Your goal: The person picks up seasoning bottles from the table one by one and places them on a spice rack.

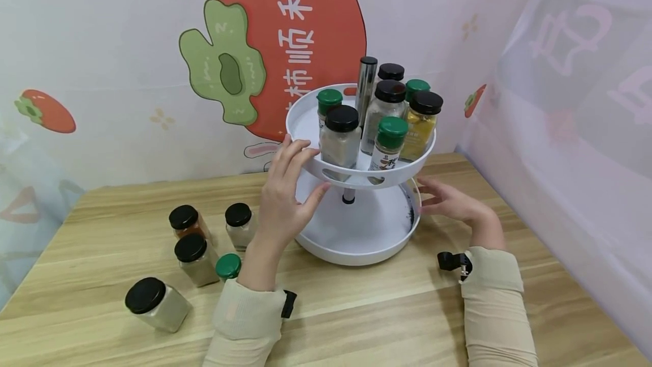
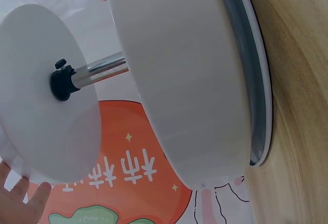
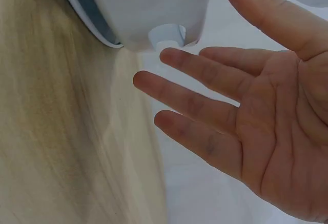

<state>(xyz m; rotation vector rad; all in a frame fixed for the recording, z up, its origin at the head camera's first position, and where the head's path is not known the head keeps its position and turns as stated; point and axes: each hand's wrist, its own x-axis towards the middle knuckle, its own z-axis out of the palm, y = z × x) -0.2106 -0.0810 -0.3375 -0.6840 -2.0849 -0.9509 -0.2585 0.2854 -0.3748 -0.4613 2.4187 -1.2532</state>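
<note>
A white two-tier turntable rack [image 1: 351, 254] stands on the wooden table, its tiers joined by a metal post [image 2: 100, 70]. On the upper tier [image 1: 305, 154] are several spice jars with black lids [image 1: 341, 143] or green lids [image 1: 389, 140], plus a slim silver cylinder [image 1: 365, 89]. My left hand [image 1: 285, 197] has its fingertips at the upper tier's left rim, thumb apart below it. At the lower tier's right side, my right hand [image 1: 453, 201] reaches with spread fingers. In the right wrist view its palm [image 3: 277, 116] shows nothing held, fingertips near the wall cutout [image 3: 166, 33].
Left of the rack stand several more jars: a black-lidded one of reddish powder [image 1: 185, 220], pale ones [image 1: 158, 304] and a green-capped one [image 1: 228, 266] partly behind my left sleeve [image 1: 249, 310]. A printed cloth [image 1: 127, 72] hangs behind the table [image 1: 356, 310] and a pale sheet along the right.
</note>
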